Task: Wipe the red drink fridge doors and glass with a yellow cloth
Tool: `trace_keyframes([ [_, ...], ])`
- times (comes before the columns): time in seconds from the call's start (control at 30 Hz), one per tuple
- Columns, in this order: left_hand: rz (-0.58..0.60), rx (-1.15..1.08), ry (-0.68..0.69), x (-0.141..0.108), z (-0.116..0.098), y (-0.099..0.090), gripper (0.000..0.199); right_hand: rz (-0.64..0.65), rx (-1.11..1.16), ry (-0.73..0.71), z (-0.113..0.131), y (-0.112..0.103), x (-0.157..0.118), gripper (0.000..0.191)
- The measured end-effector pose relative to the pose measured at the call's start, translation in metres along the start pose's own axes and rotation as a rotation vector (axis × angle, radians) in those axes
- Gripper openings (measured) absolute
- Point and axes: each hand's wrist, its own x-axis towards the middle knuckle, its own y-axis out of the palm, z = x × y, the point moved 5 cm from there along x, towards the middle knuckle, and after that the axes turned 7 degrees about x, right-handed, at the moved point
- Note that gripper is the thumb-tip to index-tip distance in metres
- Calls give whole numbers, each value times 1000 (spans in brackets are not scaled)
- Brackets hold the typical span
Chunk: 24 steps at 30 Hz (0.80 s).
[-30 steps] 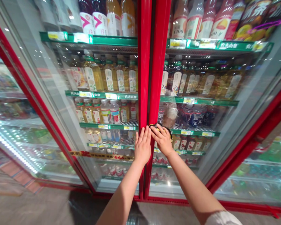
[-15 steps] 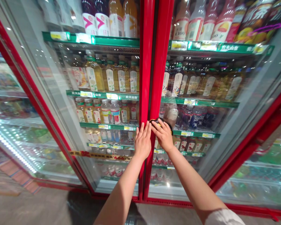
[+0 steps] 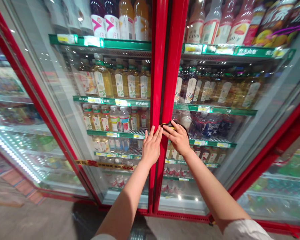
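Two glass fridge doors with red frames (image 3: 170,66) meet in the middle of the view. My left hand (image 3: 151,146) lies with its fingers stretched along the red frame of the left door and the glass beside it. On the right door, my right hand (image 3: 178,138) covers a black object with yellow on it (image 3: 168,125), held against the red frame and the glass. Only the object's edges show around the fingers, so I cannot tell its kind. The fingertips of both hands come close together at the door seam.
Behind the glass, bottled drinks (image 3: 102,80) stand on green-edged shelves (image 3: 125,45) with price tags. A yellow printed strip (image 3: 105,165) crosses the left door low down. More fridges stand on both sides. Grey floor (image 3: 57,220) lies below.
My right hand has moved slightly up and to the right with the black and yellow object. The left hand has risen a little, fingers more spread. The view has shifted slightly.
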Motion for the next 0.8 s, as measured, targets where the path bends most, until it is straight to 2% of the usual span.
trace_keyframes([
  [0.07,-18,3,6,10,1,-7,77,-14,-16,29,-3,-4,7,57],
  [0.17,-2,10,11,-2,0,0,81,-11,-37,51,4,8,-9,60],
  [0.23,33,11,11,-26,-3,14,81,7,-34,42,14,25,-34,59],
  [0.37,135,15,-16,-89,-13,51,80,85,1,-20,38,64,-93,57],
  [0.47,204,23,-50,-119,-22,68,81,150,31,-90,48,75,-117,55],
  [0.53,214,36,-83,-119,-26,68,81,164,38,-132,47,71,-114,53],
  [0.7,145,79,-172,-79,-26,47,74,72,36,-83,31,50,-74,51],
  [0.8,139,98,-208,-80,-30,49,73,52,70,-66,35,57,-78,52],
])
